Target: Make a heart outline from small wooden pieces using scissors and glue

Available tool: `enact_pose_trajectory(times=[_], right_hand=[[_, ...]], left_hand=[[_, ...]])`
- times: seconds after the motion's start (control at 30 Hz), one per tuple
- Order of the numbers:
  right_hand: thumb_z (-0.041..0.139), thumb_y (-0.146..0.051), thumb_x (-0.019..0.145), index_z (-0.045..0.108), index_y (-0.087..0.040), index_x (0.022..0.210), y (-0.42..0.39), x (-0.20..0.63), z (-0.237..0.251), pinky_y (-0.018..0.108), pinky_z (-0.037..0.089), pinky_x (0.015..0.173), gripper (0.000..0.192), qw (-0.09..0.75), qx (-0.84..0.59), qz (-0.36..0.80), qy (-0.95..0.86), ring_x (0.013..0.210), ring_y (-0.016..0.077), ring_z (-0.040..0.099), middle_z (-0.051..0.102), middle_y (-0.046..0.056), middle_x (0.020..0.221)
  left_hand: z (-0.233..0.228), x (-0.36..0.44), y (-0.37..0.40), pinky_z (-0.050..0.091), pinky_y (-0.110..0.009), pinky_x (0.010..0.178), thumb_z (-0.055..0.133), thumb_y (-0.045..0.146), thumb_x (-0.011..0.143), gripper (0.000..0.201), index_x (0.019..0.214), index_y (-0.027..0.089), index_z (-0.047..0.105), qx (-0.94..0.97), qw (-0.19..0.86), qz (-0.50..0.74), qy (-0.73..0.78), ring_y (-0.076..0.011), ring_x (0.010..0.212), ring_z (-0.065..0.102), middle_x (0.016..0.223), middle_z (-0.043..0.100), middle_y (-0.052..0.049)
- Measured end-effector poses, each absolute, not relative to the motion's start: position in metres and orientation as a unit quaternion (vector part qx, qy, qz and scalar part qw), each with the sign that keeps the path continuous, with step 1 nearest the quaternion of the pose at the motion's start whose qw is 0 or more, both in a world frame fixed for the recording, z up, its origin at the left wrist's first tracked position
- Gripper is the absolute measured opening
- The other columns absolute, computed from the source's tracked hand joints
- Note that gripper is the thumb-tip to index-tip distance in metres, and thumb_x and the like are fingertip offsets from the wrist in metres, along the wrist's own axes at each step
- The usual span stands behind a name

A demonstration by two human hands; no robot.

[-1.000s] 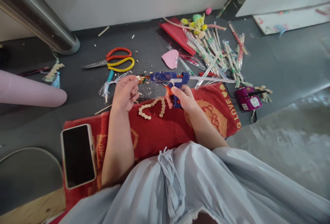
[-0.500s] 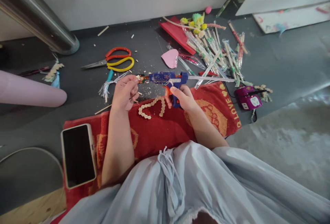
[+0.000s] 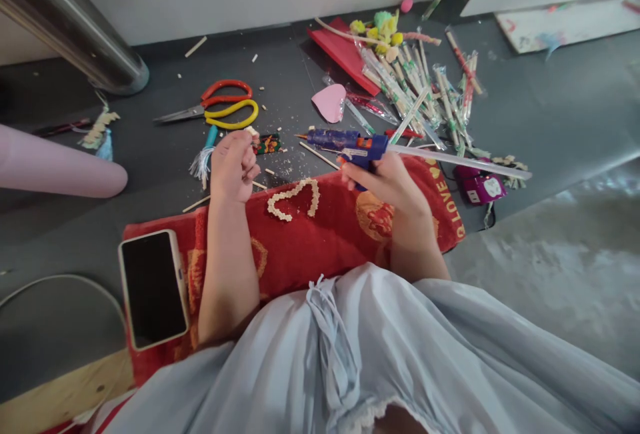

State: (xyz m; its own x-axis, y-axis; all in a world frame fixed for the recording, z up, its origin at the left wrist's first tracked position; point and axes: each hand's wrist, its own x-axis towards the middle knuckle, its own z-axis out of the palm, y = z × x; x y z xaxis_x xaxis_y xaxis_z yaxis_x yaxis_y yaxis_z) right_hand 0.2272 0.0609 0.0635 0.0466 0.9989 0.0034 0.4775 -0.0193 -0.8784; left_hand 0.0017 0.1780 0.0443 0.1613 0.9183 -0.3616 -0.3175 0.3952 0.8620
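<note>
My right hand is wrapped round the grip of a blue hot glue gun, its tip pointing left. A long clear glue stick sticks out of its back end. The fingers of my left hand pinch a small cream-coloured piece. Just beyond them lies a small dark green patterned packet. Between my forearms, a heart-like open outline of small cream pieces rests on the red towel.
Scissors with red and yellow handles lie beyond my left hand. A pink paper heart and a heap of wrapped sticks are at the back. A phone lies left on the towel, a purple box at right.
My right hand has drawn the glue gun right, away from my left hand, and tilted it. My left hand has moved slightly left, still pinching the small piece.
</note>
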Motion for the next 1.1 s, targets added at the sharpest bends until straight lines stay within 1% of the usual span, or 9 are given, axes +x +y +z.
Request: enact_pose_trajectory(times=[0.03,0.13,0.27,0.47,0.57,0.67,0.8,0.93,1.1], right_hand=[[0.059,-0.048,0.091,0.065,-0.021,0.085,0.058,0.233,0.066,0.032,0.052,0.066,0.028,0.339,-0.643,0.295,-0.621,0.066,0.0163,0.063,0.069,0.003,0.076],[0.062,-0.042,0.087,0.068,-0.022,0.101,0.048,0.248,0.071,0.039,0.053,0.080,0.025,0.254,-0.699,0.166,-0.648,0.087,0.0250,0.067,0.074,0.009,0.097],[0.062,-0.032,0.082,0.066,-0.022,0.114,0.035,0.265,0.067,0.043,0.052,0.090,0.033,0.205,-0.738,0.089,-0.636,0.101,0.0290,0.067,0.073,0.011,0.109],[0.057,-0.018,0.078,0.063,-0.018,0.119,0.020,0.275,0.046,0.047,0.051,0.093,0.042,0.141,-0.771,0.066,-0.617,0.104,0.0307,0.063,0.067,0.014,0.108],[0.055,-0.015,0.077,0.063,-0.018,0.118,0.016,0.274,0.043,0.048,0.050,0.097,0.043,0.140,-0.763,0.078,-0.626,0.108,0.0307,0.061,0.067,0.013,0.109],[0.059,-0.016,0.075,0.063,-0.019,0.117,0.014,0.273,0.047,0.050,0.050,0.100,0.042,0.134,-0.749,0.108,-0.640,0.113,0.0318,0.061,0.068,0.013,0.114],[0.061,-0.016,0.075,0.066,-0.021,0.106,0.014,0.274,0.058,0.050,0.051,0.097,0.031,0.119,-0.750,0.109,-0.641,0.111,0.0321,0.063,0.070,0.011,0.111],[0.056,-0.015,0.079,0.067,-0.022,0.092,0.024,0.268,0.069,0.044,0.053,0.083,0.018,0.120,-0.743,0.101,-0.651,0.091,0.0277,0.066,0.070,0.009,0.096],[0.046,-0.009,0.081,0.066,-0.020,0.087,0.055,0.251,0.082,0.036,0.049,0.078,0.023,0.088,-0.703,0.088,-0.700,0.085,0.0234,0.064,0.068,0.009,0.093]], left_hand=[[0.044,0.002,0.178,0.017,-0.016,0.034,0.063,0.020,0.083,0.015,0.070,0.022,0.057,0.320,0.690,0.449,0.470,-0.0037,0.037,0.015,0.041,0.030,0.010],[0.043,0.001,0.178,0.017,-0.016,0.034,0.056,0.017,0.088,0.018,0.071,0.020,0.060,0.315,0.688,0.455,0.470,-0.0033,0.035,0.016,0.041,0.030,0.011],[0.042,0.001,0.180,0.016,-0.016,0.035,0.058,0.017,0.087,0.018,0.069,0.019,0.061,0.309,0.692,0.459,0.464,-0.0032,0.036,0.016,0.042,0.030,0.010],[0.035,-0.003,0.183,0.015,-0.019,0.038,0.066,0.027,0.081,0.012,0.071,0.021,0.063,0.331,0.686,0.463,0.453,-0.0035,0.039,0.016,0.045,0.029,0.010],[0.031,-0.007,0.186,0.016,-0.022,0.040,0.076,0.037,0.072,0.020,0.075,0.024,0.062,0.361,0.680,0.455,0.447,-0.0042,0.040,0.017,0.047,0.028,0.009],[0.028,-0.011,0.188,0.018,-0.023,0.041,0.078,0.044,0.070,0.026,0.076,0.025,0.061,0.384,0.671,0.450,0.447,-0.0047,0.041,0.019,0.048,0.028,0.009],[0.028,-0.011,0.188,0.018,-0.022,0.040,0.076,0.042,0.073,0.023,0.076,0.025,0.060,0.366,0.673,0.457,0.452,-0.0044,0.040,0.019,0.048,0.028,0.009],[0.028,-0.009,0.188,0.016,-0.019,0.038,0.074,0.037,0.079,0.018,0.075,0.024,0.062,0.329,0.676,0.493,0.439,-0.0031,0.039,0.018,0.047,0.028,0.010],[0.024,-0.010,0.188,0.020,-0.018,0.037,0.072,0.034,0.080,0.014,0.077,0.023,0.063,0.330,0.669,0.497,0.444,-0.0033,0.038,0.020,0.049,0.029,0.010]])
